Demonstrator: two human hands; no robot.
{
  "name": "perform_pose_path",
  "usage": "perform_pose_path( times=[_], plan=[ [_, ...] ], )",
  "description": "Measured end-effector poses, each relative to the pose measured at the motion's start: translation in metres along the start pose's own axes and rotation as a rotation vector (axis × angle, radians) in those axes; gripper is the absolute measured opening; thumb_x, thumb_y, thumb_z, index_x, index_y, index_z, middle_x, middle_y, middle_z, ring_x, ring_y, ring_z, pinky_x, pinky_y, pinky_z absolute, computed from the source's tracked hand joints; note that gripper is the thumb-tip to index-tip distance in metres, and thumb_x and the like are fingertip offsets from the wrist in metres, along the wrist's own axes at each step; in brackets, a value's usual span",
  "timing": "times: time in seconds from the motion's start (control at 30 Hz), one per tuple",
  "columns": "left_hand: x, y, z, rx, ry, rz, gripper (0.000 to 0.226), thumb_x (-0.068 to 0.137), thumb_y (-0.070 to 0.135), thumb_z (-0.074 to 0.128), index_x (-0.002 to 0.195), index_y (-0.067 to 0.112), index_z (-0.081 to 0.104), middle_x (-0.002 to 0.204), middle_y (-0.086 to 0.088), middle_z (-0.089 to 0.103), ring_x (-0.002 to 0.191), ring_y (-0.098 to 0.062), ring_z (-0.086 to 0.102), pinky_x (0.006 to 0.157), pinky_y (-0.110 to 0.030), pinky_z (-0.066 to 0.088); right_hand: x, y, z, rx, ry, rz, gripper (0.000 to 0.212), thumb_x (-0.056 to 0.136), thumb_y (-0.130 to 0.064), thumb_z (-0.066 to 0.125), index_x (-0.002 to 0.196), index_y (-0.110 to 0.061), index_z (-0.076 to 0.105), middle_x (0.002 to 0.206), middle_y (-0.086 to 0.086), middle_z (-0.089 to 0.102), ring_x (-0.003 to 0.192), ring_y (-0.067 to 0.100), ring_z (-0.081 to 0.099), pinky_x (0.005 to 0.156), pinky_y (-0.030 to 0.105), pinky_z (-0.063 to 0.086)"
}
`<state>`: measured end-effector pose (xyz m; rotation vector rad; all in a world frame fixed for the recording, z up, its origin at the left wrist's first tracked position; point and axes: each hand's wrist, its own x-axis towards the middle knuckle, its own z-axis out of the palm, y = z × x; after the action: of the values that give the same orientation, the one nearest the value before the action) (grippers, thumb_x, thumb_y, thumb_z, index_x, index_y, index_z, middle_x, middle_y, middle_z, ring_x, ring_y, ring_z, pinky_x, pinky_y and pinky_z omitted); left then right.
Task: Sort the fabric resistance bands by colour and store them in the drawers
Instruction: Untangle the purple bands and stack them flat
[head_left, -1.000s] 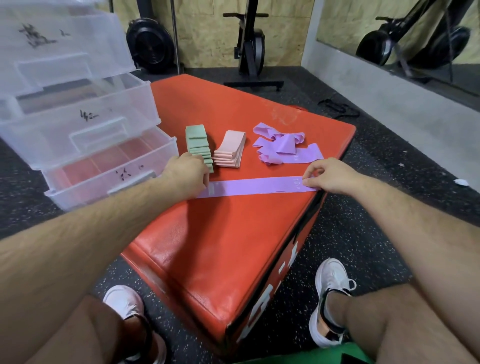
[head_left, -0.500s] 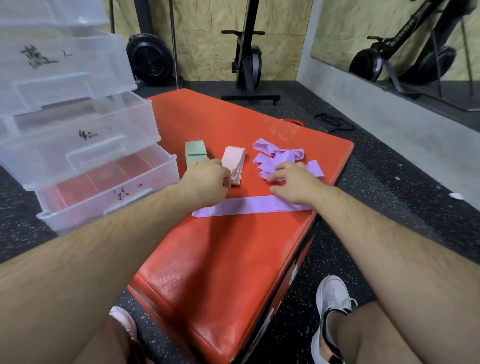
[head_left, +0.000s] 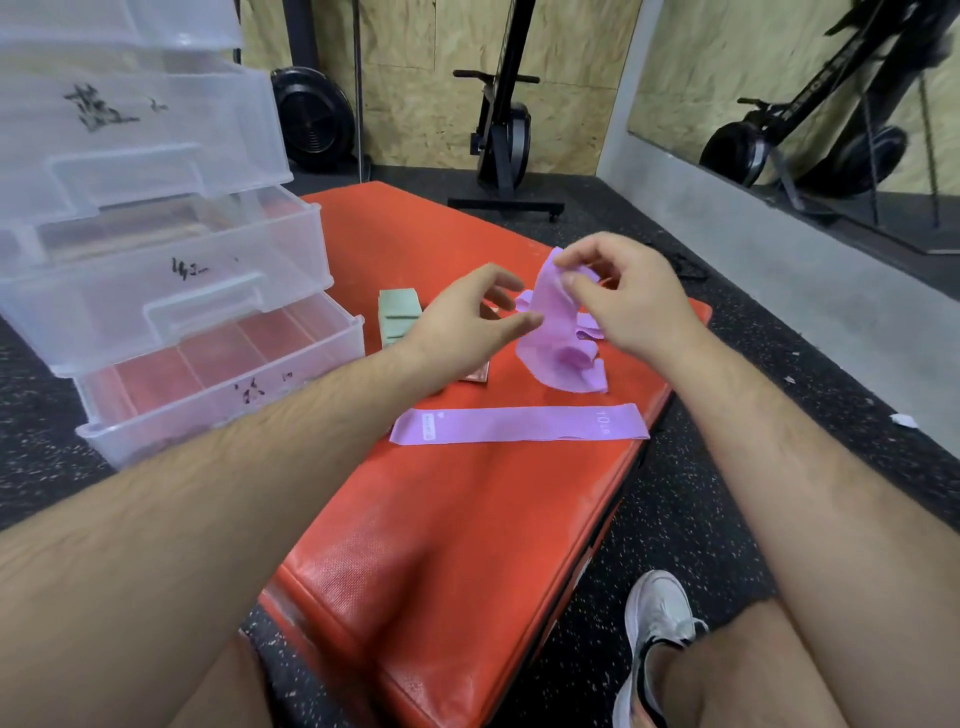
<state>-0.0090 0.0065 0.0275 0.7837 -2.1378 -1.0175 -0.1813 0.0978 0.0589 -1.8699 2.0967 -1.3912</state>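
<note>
The right hand (head_left: 623, 306) pinches the top of a crumpled purple band (head_left: 556, 338) held up over the red counter (head_left: 441, 519), while the left hand (head_left: 457, 322), at its nine o'clock, is spread loose with fingertips at the band's edge, gripping nothing. A flat purple band (head_left: 519, 426) lies at six o'clock of the held one. The green stack (head_left: 397, 312) sits at nine o'clock of the left hand, beside the clear drawers (head_left: 208, 364).

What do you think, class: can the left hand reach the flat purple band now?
Probably yes: the left hand is open, and the flat purple band lies uncovered on the red box just nearer, nothing between.
</note>
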Motion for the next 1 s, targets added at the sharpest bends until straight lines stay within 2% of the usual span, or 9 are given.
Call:
perform_pose_path(
  times=[0.07,0.2,0.33,0.4,0.5,0.63,0.8,0.9,1.0],
  plan=[
    [-0.004,0.008,-0.002,-0.083,-0.018,0.004,0.037,0.082,0.037,0.077,0.112,0.025,0.059,0.103,0.008,0.065,0.085,-0.010,0.064,0.073,-0.020,0.051,-0.001,-0.015,-0.003,0.051,0.068,-0.058,0.018,0.090,-0.011,0.063,0.098,-0.025,0.071,0.096,-0.012,0.068,0.087,0.003,0.063,0.077,0.016,0.047],
    [-0.011,0.010,-0.002,-0.100,0.018,-0.009,0.058,0.079,0.036,0.080,0.127,0.027,0.049,0.124,0.005,0.053,0.094,-0.015,0.061,0.077,-0.027,0.052,-0.005,-0.041,-0.009,0.178,0.153,-0.085,0.019,0.092,-0.011,0.062,0.100,-0.025,0.071,0.099,-0.008,0.070,0.087,0.008,0.065,0.075,0.021,0.050],
    [-0.013,0.016,-0.011,-0.155,0.019,-0.013,0.024,0.084,0.025,0.077,0.099,0.014,0.062,0.091,0.001,0.066,0.075,-0.010,0.058,0.072,-0.029,0.050,-0.007,-0.048,-0.012,0.249,0.184,-0.073,0.019,0.092,-0.009,0.063,0.103,-0.022,0.071,0.091,-0.014,0.068,0.081,0.005,0.062,0.074,0.020,0.050],
    [-0.015,0.020,-0.015,-0.185,0.006,-0.025,0.018,0.086,0.024,0.075,0.093,0.010,0.066,0.082,-0.001,0.067,0.067,-0.006,0.055,0.064,-0.022,0.045,-0.008,-0.046,-0.012,0.253,0.179,-0.045,0.019,0.092,-0.009,0.063,0.106,-0.020,0.071,0.092,-0.014,0.068,0.082,0.008,0.063,0.076,0.026,0.053],
    [-0.020,0.024,-0.018,-0.266,0.015,-0.019,0.019,0.087,0.023,0.074,0.100,0.012,0.065,0.086,-0.001,0.067,0.072,-0.008,0.058,0.067,-0.020,0.045,-0.011,-0.043,-0.014,0.304,0.149,0.000,0.018,0.092,-0.009,0.066,0.106,-0.019,0.069,0.098,-0.008,0.070,0.087,0.007,0.065,0.080,0.028,0.054],
    [-0.021,0.026,-0.020,-0.388,-0.010,0.042,0.032,0.085,0.016,0.075,0.111,0.021,0.057,0.088,0.002,0.065,0.074,-0.010,0.059,0.068,-0.020,0.047,-0.014,-0.045,-0.012,0.399,0.060,0.086,0.016,0.091,-0.007,0.070,0.102,-0.018,0.065,0.087,0.000,0.068,0.074,0.005,0.062,0.069,0.019,0.051],
    [-0.021,0.032,-0.014,-0.455,0.033,-0.023,0.020,0.085,0.012,0.075,0.098,0.016,0.060,0.083,-0.006,0.064,0.074,-0.016,0.057,0.063,-0.024,0.046,-0.018,-0.044,-0.006,0.419,-0.006,0.153,0.015,0.092,-0.010,0.070,0.105,-0.016,0.066,0.080,0.008,0.066,0.069,0.016,0.057,0.061,0.023,0.050],
    [-0.019,0.030,-0.015,-0.521,0.032,-0.073,0.016,0.086,0.020,0.074,0.095,0.017,0.061,0.087,-0.006,0.068,0.077,-0.016,0.060,0.064,-0.029,0.047,-0.020,-0.043,-0.006,0.444,-0.038,0.168,0.019,0.091,-0.011,0.071,0.109,-0.016,0.066,0.083,0.009,0.069,0.071,0.015,0.059,0.064,0.024,0.050],
    [-0.018,0.028,-0.015,-0.511,0.050,-0.070,0.012,0.088,0.016,0.072,0.091,0.018,0.061,0.084,-0.006,0.067,0.072,-0.014,0.060,0.060,-0.027,0.047,-0.021,-0.042,-0.006,0.455,-0.058,0.177,0.022,0.091,-0.009,0.072,0.111,-0.016,0.066,0.088,0.006,0.072,0.072,0.012,0.062,0.065,0.022,0.051]
  ],
)
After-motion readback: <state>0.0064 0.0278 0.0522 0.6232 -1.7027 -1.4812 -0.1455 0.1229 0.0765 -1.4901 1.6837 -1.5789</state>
